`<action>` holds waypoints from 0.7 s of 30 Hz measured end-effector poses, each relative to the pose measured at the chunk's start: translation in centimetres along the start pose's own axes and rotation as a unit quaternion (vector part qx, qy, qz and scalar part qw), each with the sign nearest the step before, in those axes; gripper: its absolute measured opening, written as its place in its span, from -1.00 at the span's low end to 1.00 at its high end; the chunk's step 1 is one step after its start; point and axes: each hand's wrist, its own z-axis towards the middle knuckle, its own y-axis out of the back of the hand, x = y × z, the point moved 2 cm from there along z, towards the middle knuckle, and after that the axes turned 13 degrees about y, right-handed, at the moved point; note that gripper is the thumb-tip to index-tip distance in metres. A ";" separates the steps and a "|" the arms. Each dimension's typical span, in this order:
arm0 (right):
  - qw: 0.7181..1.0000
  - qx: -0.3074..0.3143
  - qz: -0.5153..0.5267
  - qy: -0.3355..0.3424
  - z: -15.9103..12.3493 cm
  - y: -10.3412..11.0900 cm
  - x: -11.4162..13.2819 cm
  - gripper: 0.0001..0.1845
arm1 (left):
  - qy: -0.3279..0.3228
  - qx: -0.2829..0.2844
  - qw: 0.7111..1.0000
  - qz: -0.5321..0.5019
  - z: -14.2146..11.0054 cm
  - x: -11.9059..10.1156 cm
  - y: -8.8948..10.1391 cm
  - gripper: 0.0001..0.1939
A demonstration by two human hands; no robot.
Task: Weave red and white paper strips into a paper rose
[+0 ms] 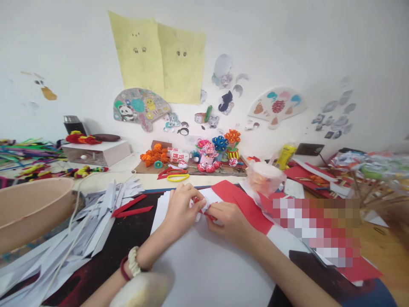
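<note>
My left hand (182,209) and my right hand (228,219) meet over a white sheet (198,264) in the middle of the desk. Both pinch a small folded piece of red and white paper (202,207) between their fingertips. The fingers of both hands are closed on it. A red sheet (234,194) lies just behind my right hand, partly under the white one. My left wrist wears a pale bead bracelet and a dark red band (131,263).
A heap of white paper strips (79,226) and two red strips (131,208) lie to the left, beside a tan bowl (28,209). Yellow-handled scissors (177,176), pipe-cleaner flowers (220,147) and a plastic tub (265,175) stand behind. A glue bottle (285,155) is at the back right.
</note>
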 end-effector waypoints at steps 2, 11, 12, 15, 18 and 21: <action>1.000 -0.003 0.002 -0.001 0.1 0.1 0.1 -0.74 | 0.002 -0.004 1.000 0.006 0.1 0.0 0.1 -0.88; 0.997 -0.006 0.027 -0.072 -0.3 -0.1 -0.2 -0.78 | 0.011 -0.023 0.999 0.032 0.1 0.1 -0.1 -0.90; 0.995 -0.001 0.030 -0.092 -0.4 -0.2 -0.4 -0.78 | 0.001 -0.030 0.999 0.022 0.1 0.2 0.1 -0.93; 0.986 0.019 0.037 -0.161 -0.6 0.0 -0.9 -0.80 | -0.061 -0.037 0.997 -0.019 0.0 0.3 1.1 -0.92; 0.974 0.047 0.044 -0.217 -0.7 0.2 -1.5 -0.80 | -0.147 0.063 0.987 0.007 -0.3 0.5 1.9 -0.86; 0.967 0.082 0.027 -0.241 -0.7 0.5 -1.8 -0.78 | -0.193 0.092 0.974 0.081 -0.5 0.9 1.8 -0.74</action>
